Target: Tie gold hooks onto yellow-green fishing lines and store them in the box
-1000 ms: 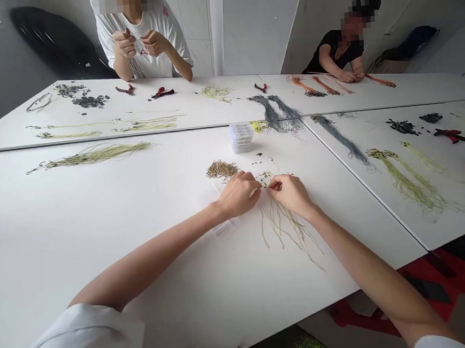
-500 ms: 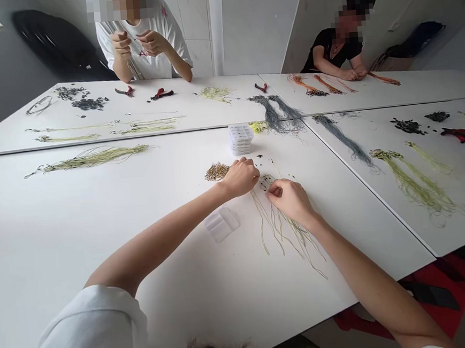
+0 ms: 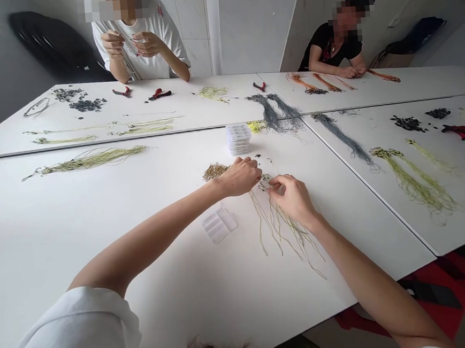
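Observation:
My left hand (image 3: 241,176) is closed over the head of a loose bunch of pale yellow-green cords (image 3: 297,230); whatever its fingers hold is hidden. Just right of it, my right hand (image 3: 294,198) lies over the same cords, thumb and forefinger a little apart. Between the two hands sits a cluster of small dark and clear fittings (image 3: 265,181) at the cord ends. A pile of small gold-coloured metal pieces (image 3: 215,171) lies beside my left hand. Below my left wrist is a clear compartment box (image 3: 219,226).
Behind my hands stands a stack of clear boxes (image 3: 238,140). A yellow-green cord bundle (image 3: 94,159) lies left, grey cord bundles (image 3: 274,112) lie behind, and more green cords (image 3: 418,178) lie right. Red-handled pliers (image 3: 461,132) rest farther right. Two people sit across the table.
My right forefinger and thumb have parted slightly. My left hand has shifted a little to the right over the cord ends. The cords lie nearly as before.

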`<state>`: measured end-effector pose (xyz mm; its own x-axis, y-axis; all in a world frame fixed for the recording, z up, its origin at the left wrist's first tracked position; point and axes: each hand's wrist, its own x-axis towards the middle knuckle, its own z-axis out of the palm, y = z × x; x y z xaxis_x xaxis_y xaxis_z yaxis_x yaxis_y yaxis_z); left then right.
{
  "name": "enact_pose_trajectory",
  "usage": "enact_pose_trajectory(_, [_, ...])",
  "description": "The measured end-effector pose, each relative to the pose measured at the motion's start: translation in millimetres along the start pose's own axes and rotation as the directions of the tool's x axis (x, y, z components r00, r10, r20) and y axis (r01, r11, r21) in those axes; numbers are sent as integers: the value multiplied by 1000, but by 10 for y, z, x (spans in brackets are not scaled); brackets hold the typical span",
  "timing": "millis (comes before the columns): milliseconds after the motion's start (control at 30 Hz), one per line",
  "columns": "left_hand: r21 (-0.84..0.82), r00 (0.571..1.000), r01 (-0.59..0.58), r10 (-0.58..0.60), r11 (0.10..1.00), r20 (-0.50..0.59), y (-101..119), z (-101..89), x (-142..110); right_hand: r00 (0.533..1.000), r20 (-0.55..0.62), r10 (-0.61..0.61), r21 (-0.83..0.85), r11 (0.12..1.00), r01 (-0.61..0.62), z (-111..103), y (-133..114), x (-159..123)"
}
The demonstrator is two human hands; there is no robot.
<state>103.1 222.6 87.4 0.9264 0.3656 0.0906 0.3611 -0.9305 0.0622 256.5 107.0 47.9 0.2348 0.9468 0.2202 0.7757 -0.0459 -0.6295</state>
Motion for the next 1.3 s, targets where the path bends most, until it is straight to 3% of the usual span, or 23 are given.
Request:
enact_pose_trajectory(133, [-110, 995, -100, 98, 989, -20, 64, -153, -14, 998, 49, 28, 274, 961, -41, -57, -25, 23])
enact_pose_trajectory(267, [-251, 989, -132, 109, 959, -101, 88, -189, -16, 990, 135, 38, 499, 860, -101, -140, -18, 51])
enact_pose_trajectory(367, [-315, 985, -97, 47, 944, -164, 76, -112, -45, 989, 149, 19, 580, 808, -103, -224, 4, 66])
enact_pose_trajectory(467, [-266, 992, 18, -51, 964, -119, 69, 11, -85, 984, 175, 25, 615, 778, -129, -282, 33, 74])
enact_pose_trajectory(567, [-200, 989, 105, -123, 974, -77, 76, 130, -97, 983, 179, 40, 577, 805, -138, -254, 64, 75])
enact_pose_trajectory(700, [-175, 976, 180, -198, 968, -87, 82, 237, -66, 993, 93, 74, 297, 950, -99, -108, 78, 54])
enact_pose_trajectory(767, [-168, 972, 204, -220, 965, -86, 78, 268, -52, 995, 65, 77, 201, 976, -88, -32, 67, 40])
enact_pose_trajectory(1167, [-136, 968, 215, -229, 967, -102, -154, 221, -14, 998, 61, 35, 38, 999, -38, 63, 57, -2])
enact_pose_trajectory(1300, [-122, 970, 181, -197, 976, -142, -99, 184, -56, 996, 67, 51, 54, 997, -55, 27, 81, 11])
